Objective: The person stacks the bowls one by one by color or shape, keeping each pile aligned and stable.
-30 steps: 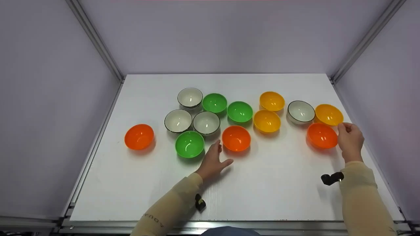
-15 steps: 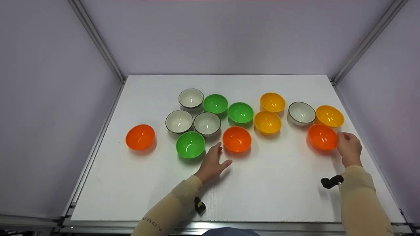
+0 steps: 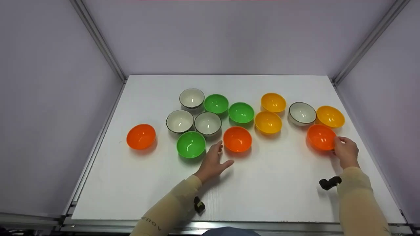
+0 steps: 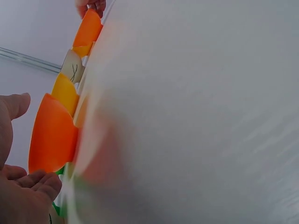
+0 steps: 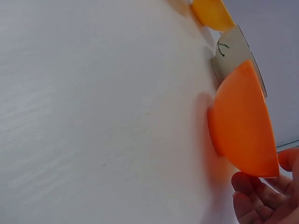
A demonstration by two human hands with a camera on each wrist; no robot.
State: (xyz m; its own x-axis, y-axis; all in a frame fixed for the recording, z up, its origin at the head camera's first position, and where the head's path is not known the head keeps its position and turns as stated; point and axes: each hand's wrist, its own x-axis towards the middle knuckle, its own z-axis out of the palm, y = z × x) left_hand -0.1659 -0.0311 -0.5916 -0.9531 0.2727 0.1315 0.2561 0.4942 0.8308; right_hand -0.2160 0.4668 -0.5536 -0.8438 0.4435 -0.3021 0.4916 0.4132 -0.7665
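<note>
At the right of the head view, my right hand (image 3: 346, 152) pinches the near right rim of an orange bowl (image 3: 321, 137). In the right wrist view the thumb is at that bowl's (image 5: 245, 123) rim and the curled fingers lie under its edge. My left hand (image 3: 211, 165) is held with thumb spread and fingers extended between a green bowl (image 3: 191, 145) and the middle orange bowl (image 3: 237, 139). The left wrist view has this orange bowl (image 4: 52, 135) between thumb and fingers, with no firm grip visible.
A yellow bowl (image 3: 330, 116) and a white bowl (image 3: 302, 113) stand just behind the right orange bowl. More yellow, green and white bowls stand across the table's middle and back. Another orange bowl (image 3: 141, 136) is at the left. Grey walls surround the white table (image 3: 262, 193).
My right hand has come down from beside the yellow bowl to the orange bowl's near right rim and taken hold of it. The orange bowl has shifted slightly left. My left hand barely moves.
</note>
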